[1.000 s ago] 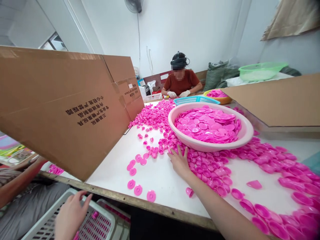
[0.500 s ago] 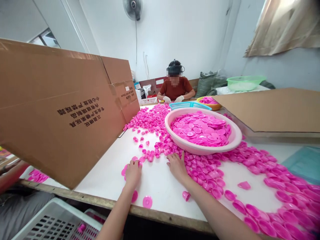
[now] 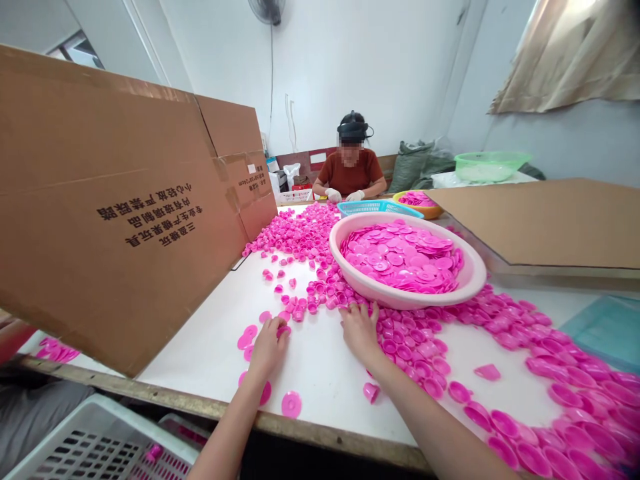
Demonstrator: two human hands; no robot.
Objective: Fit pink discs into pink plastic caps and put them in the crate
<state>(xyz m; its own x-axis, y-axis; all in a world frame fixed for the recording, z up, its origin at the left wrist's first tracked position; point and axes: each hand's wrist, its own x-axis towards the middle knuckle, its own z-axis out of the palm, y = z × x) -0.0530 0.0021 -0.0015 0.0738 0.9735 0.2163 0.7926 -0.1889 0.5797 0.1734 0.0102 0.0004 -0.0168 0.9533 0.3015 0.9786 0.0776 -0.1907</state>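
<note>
My left hand (image 3: 269,347) is over the white table with bent fingers. A small pink plastic saucer (image 3: 284,330) shows between its fingertips and thumb. Several more flat saucers (image 3: 291,404) lie around that hand and near the table's front edge. My right hand (image 3: 361,332) reaches to the near side of a pale pink basin (image 3: 407,301), fingers apart. Its fingertips touch the edge of a heap of small pink toy cups (image 3: 400,337); what is under them is partly hidden. One loose cup (image 3: 371,393) lies below my right wrist.
Pink saucers fill the basin. A large cardboard box (image 3: 150,200) stands at left, another cardboard piece (image 3: 545,220) at right. Behind the basin are a blue basket (image 3: 377,210) and a co-worker (image 3: 350,170) in white gloves. A white crate (image 3: 100,440) sits below the table edge.
My right hand has shifted slightly right, towards the cups by the basin. My left hand has turned a little, and a saucer now shows at its fingertips. The view has tilted slightly.
</note>
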